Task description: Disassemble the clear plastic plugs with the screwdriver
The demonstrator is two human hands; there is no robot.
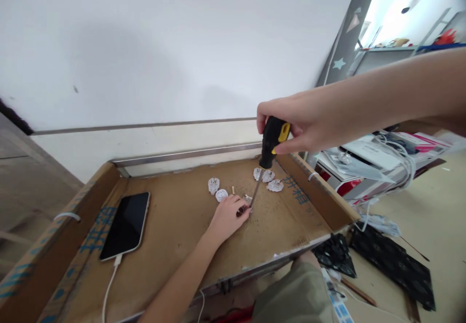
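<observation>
My right hand (pixel 287 124) is wrapped round the black and yellow handle of a screwdriver (pixel 271 141), held tilted with its shaft pointing down. The tip meets a small part at the fingertips of my left hand (pixel 229 213), which rests on the cardboard. Its fingers are closed on that small clear or whitish piece, mostly hidden by them. Just beyond lie a round white piece (pixel 222 195) and a clear plug-like piece with metal pins (pixel 213 185). Right of the shaft sit several similar clear pieces (pixel 275 185).
A cardboard-lined tray (pixel 174 216) with raised sides stands against the white wall (pixel 145 46). On its left lies a phone (pixel 125 226) with a white cable (pixel 109 284). Boxes and coiled cables (pixel 396 153) are stacked at right; a black panel (pixel 395 264) lies on the floor.
</observation>
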